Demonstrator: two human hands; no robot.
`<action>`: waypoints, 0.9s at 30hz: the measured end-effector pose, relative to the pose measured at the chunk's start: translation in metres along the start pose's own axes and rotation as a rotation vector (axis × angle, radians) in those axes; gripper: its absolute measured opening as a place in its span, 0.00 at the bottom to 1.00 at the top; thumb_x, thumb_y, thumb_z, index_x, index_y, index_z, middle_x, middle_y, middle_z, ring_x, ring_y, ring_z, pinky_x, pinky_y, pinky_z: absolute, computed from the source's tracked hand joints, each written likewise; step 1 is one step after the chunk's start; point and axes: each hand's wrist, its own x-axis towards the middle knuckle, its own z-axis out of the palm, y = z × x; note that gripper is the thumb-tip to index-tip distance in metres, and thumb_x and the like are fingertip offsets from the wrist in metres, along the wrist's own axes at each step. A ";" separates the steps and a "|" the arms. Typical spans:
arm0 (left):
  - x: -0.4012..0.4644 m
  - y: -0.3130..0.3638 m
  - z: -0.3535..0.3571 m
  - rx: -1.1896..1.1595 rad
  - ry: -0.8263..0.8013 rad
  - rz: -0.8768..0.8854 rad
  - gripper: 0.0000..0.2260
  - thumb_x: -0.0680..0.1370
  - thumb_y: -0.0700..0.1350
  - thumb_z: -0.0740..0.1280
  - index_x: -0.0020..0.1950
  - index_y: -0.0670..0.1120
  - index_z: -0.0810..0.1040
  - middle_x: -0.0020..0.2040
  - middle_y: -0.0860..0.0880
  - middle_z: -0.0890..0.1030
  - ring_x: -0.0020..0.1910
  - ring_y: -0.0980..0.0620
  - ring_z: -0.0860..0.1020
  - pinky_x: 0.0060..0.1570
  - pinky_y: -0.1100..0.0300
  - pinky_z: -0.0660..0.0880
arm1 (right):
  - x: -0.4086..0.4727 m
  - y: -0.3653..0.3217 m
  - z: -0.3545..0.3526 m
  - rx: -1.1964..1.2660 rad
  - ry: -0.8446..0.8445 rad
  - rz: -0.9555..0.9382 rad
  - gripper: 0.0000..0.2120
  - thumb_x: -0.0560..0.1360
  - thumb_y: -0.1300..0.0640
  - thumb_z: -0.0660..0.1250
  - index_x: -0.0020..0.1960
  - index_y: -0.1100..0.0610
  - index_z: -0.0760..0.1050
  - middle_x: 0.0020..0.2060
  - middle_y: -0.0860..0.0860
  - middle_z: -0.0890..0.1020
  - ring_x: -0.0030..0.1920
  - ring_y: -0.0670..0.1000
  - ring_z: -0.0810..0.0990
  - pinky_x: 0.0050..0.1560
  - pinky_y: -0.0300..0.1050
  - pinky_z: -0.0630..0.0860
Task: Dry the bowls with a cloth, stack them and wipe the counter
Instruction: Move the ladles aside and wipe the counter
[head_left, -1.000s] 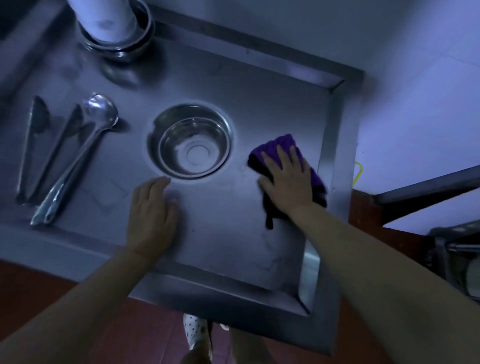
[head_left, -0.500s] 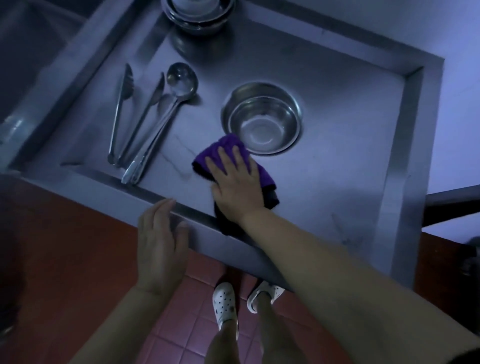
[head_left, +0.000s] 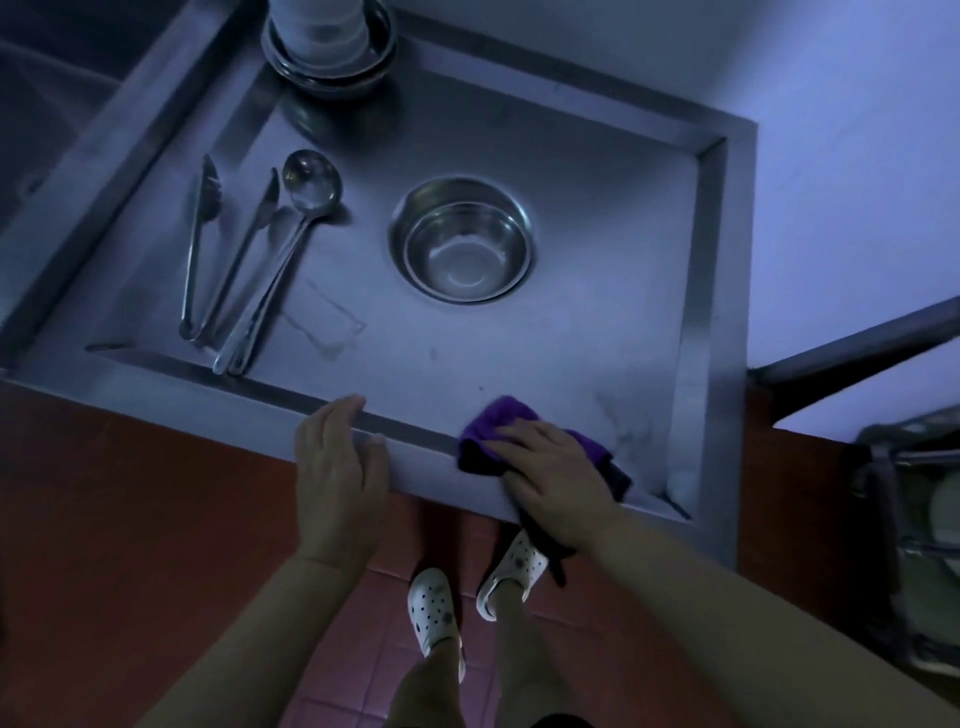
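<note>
Head view: right hand (head_left: 558, 480) flat, fingers spread, pressing the purple cloth (head_left: 511, 415) onto the counter (head_left: 519, 338) by its near edge to wipe, left hand (head_left: 337, 467) open, bracing on the rim, bowls (head_left: 462, 241) nested mid-counter

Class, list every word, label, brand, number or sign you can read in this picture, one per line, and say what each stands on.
None: no readable text shows anywhere.
The steel counter, the bowl, the stacked bowls, the ladle, the tongs and the purple cloth under the right hand bear no visible marks.
</note>
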 end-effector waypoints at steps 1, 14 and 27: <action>-0.001 0.005 0.004 -0.005 -0.017 0.023 0.17 0.75 0.39 0.60 0.62 0.35 0.73 0.59 0.38 0.74 0.60 0.43 0.69 0.61 0.62 0.61 | -0.020 0.016 -0.006 -0.027 0.026 0.064 0.20 0.74 0.55 0.60 0.66 0.51 0.74 0.64 0.50 0.75 0.65 0.54 0.70 0.67 0.48 0.61; -0.025 -0.003 0.004 -0.010 -0.077 0.050 0.15 0.77 0.40 0.58 0.58 0.33 0.75 0.57 0.36 0.75 0.59 0.39 0.71 0.61 0.60 0.61 | -0.041 -0.030 0.034 -0.326 0.367 0.503 0.19 0.72 0.46 0.60 0.60 0.50 0.76 0.51 0.53 0.79 0.48 0.59 0.75 0.50 0.54 0.70; -0.019 -0.004 0.009 0.019 -0.011 -0.002 0.14 0.76 0.39 0.59 0.58 0.33 0.74 0.54 0.34 0.76 0.56 0.35 0.73 0.57 0.54 0.64 | 0.019 -0.059 0.036 -0.159 0.147 0.010 0.23 0.76 0.51 0.60 0.70 0.49 0.68 0.66 0.53 0.74 0.64 0.57 0.71 0.59 0.52 0.66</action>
